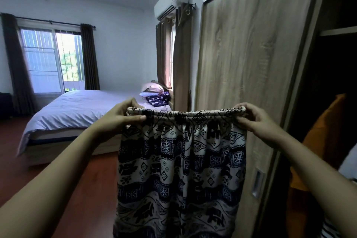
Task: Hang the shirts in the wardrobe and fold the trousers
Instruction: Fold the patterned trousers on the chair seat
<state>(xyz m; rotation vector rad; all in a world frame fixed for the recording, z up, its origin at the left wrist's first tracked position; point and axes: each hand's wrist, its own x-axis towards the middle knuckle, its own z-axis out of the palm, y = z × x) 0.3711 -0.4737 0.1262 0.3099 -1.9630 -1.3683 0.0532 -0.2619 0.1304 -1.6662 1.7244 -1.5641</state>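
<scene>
I hold up a pair of patterned trousers (pixel 181 170), cream with dark blue elephant and diamond prints, by the elastic waistband. My left hand (pixel 119 116) pinches the waistband's left end and my right hand (pixel 255 120) pinches its right end, so the band is stretched level in front of me. The legs hang straight down past the bottom of the view. The wooden wardrobe (pixel 251 63) stands right behind the trousers, its sliding door closed on this side and its dark right bay open, with an orange garment (pixel 318 141) hanging inside.
A bed (pixel 81 110) with a pale sheet stands at the left, with pillows and a blue starred cloth (pixel 157 99) at its head. Red-brown floor lies between me and the bed. A curtained window, an air conditioner and a striped garment at the lower right are in view.
</scene>
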